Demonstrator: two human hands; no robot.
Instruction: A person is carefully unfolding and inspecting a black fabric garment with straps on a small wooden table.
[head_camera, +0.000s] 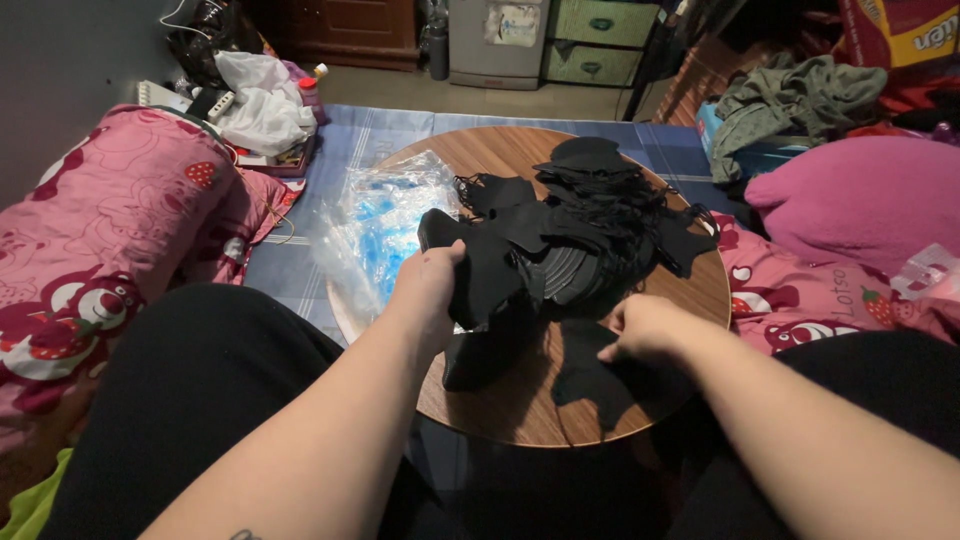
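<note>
Round wooden counter (690, 290), heaped with black face masks (590, 215): left hand (428, 285), fingers closed around a stack of black masks (490, 275), right hand (645, 328) pinching one flat mask (590, 385) at near edge; tangled ear loops could likely drag neighbours off.

Left of me: a pink blanket (110, 230) with strawberry prints.
Far right: my magenta pillow (860, 200), a grey-green garment (800, 95) heaped behind it.
Ahead: green drawers (600, 40) against the wall.

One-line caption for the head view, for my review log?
Left hand grips a stack of black masks while right hand pinches one on the round wooden table.
</note>
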